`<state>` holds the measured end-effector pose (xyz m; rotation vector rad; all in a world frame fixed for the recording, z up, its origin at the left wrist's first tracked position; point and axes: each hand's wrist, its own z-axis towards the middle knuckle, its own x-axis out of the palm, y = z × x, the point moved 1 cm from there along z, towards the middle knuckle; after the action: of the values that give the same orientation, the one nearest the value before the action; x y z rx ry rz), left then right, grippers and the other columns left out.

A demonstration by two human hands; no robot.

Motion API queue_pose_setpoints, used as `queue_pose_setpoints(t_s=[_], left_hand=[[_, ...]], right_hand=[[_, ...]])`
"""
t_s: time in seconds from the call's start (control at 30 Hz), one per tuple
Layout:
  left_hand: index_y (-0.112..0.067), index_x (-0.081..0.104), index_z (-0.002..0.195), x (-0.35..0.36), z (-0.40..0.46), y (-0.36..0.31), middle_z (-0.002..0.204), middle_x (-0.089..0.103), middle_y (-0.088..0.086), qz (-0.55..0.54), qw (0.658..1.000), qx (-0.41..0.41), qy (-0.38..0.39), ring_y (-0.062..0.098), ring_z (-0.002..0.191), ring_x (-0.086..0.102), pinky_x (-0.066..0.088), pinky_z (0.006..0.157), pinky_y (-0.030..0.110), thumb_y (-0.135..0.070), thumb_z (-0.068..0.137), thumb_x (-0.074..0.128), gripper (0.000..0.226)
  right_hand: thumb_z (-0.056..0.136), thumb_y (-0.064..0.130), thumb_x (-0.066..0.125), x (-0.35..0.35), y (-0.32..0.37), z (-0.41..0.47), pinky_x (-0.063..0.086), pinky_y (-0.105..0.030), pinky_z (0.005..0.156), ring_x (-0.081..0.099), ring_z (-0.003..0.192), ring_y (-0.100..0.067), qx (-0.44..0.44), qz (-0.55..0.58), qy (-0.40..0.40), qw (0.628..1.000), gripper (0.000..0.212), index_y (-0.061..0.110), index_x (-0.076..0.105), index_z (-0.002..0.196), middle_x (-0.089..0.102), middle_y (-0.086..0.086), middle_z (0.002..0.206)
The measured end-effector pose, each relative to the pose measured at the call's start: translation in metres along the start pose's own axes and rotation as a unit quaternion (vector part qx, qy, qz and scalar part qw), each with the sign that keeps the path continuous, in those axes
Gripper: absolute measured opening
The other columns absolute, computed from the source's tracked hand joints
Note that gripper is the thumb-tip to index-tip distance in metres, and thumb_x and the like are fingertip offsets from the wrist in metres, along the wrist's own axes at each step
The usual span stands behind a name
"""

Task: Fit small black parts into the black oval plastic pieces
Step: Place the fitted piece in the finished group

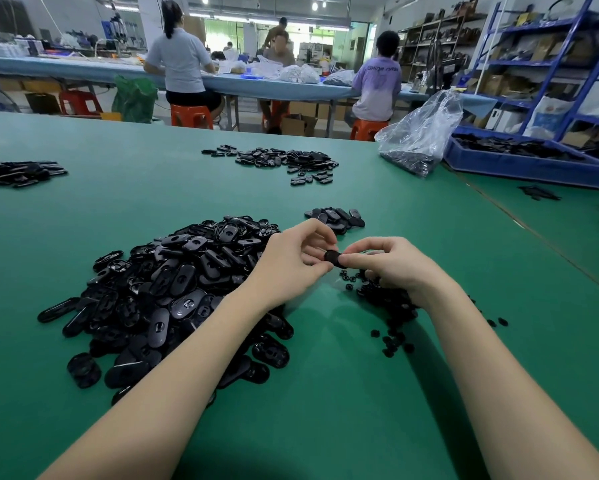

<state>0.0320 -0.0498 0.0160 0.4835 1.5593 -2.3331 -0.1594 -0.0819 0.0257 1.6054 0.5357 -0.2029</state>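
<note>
A green table [325, 393] is being taken up mostly by a big heap of black oval pieces [173, 292] lying to the left of the hands. A lesser pile of small black parts [384, 299] is being partly covered by the right wrist. Above the table, between the two piles, one black piece [332, 257] is being pinched from both sides: the left hand [292, 261] is being curled round its left end, the right hand [391, 263] round its right end, fingertips nearly meeting.
</note>
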Motion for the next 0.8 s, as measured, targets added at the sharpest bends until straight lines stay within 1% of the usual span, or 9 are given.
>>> queue_pose_setpoints(t_s=[0.07,0.13,0.23,0.3,0.4,0.5,0.6,0.73,0.8], left_hand=[[-0.019,0.068,0.102,-0.0029,0.0010,-0.0015,0.104,0.072,0.001,-0.034,0.999,-0.036,0.021,0.010,0.083,0.072,0.056,0.081,0.019,0.005,0.082,0.071,0.032],[-0.020,0.069,0.104,-0.0038,0.0016,-0.0015,0.108,0.072,0.002,-0.072,0.993,-0.080,0.037,0.008,0.083,0.071,0.053,0.074,0.017,0.003,0.085,0.071,0.030],[-0.019,0.072,0.103,-0.0018,0.0014,0.0013,0.104,0.074,0.001,-0.132,0.980,-0.145,0.042,0.003,0.087,0.069,0.051,0.068,0.014,-0.003,0.088,0.071,0.021],[-0.017,0.072,0.102,-0.0004,0.0009,0.0034,0.098,0.075,0.002,-0.150,0.973,-0.169,0.042,0.005,0.086,0.069,0.053,0.071,0.017,-0.005,0.088,0.071,0.018],[-0.013,0.072,0.101,0.0004,0.0002,0.0043,0.084,0.073,0.006,-0.162,0.969,-0.181,0.040,0.011,0.078,0.066,0.055,0.077,0.024,-0.007,0.088,0.071,0.014],[-0.010,0.072,0.097,0.0003,0.0003,0.0036,0.075,0.070,0.006,-0.184,0.965,-0.186,0.027,0.013,0.072,0.064,0.057,0.073,0.022,0.000,0.087,0.070,0.013],[-0.010,0.071,0.093,0.0013,0.0000,0.0032,0.075,0.070,0.009,-0.194,0.963,-0.188,0.020,0.018,0.073,0.063,0.058,0.076,0.021,0.004,0.087,0.068,0.015],[-0.010,0.071,0.092,0.0040,-0.0005,0.0042,0.077,0.071,0.011,-0.183,0.965,-0.188,0.016,0.020,0.075,0.063,0.057,0.088,0.029,0.006,0.086,0.066,0.017],[-0.012,0.071,0.090,0.0049,-0.0002,0.0055,0.075,0.071,0.007,-0.176,0.967,-0.186,0.013,0.017,0.072,0.064,0.056,0.085,0.027,0.005,0.086,0.068,0.018]], right_hand=[[0.072,0.043,0.090,0.0002,0.0002,-0.0004,0.035,-0.019,0.053,0.051,0.053,-0.003,0.000,0.014,0.015,1.000,0.022,0.029,0.078,0.084,0.068,0.013,0.070],[0.071,0.044,0.091,0.0019,-0.0002,0.0004,0.034,-0.017,0.050,0.049,0.052,-0.004,-0.008,0.023,0.018,1.000,0.026,0.026,0.077,0.084,0.065,0.012,0.068],[0.071,0.041,0.091,0.0049,-0.0004,0.0015,0.032,-0.011,0.044,0.043,0.049,-0.006,-0.033,0.028,0.024,0.999,0.022,0.027,0.076,0.078,0.061,0.009,0.063],[0.070,0.042,0.091,0.0061,-0.0006,0.0016,0.032,-0.010,0.044,0.042,0.049,-0.006,-0.048,0.032,0.029,0.998,0.022,0.028,0.075,0.077,0.061,0.009,0.064],[0.067,0.046,0.090,0.0061,-0.0002,0.0025,0.033,-0.009,0.044,0.042,0.050,-0.006,-0.054,0.032,0.029,0.998,0.025,0.029,0.076,0.078,0.061,0.008,0.066],[0.075,0.040,0.088,0.0057,-0.0003,0.0041,0.036,-0.011,0.047,0.047,0.055,-0.006,-0.048,0.025,0.029,0.998,0.015,0.032,0.077,0.080,0.063,0.009,0.069],[0.080,0.029,0.086,0.0070,0.0005,0.0054,0.036,-0.013,0.048,0.047,0.054,-0.007,-0.053,0.029,0.020,0.998,0.010,0.025,0.078,0.083,0.064,0.006,0.070],[0.081,0.024,0.084,0.0088,0.0040,0.0042,0.037,-0.017,0.054,0.046,0.058,-0.009,-0.062,-0.001,0.009,0.998,0.012,0.016,0.078,0.088,0.062,0.003,0.072],[0.082,0.021,0.083,0.0090,0.0047,0.0040,0.038,-0.016,0.055,0.048,0.061,-0.010,-0.066,-0.009,0.002,0.998,0.011,0.013,0.078,0.089,0.059,0.003,0.071]])
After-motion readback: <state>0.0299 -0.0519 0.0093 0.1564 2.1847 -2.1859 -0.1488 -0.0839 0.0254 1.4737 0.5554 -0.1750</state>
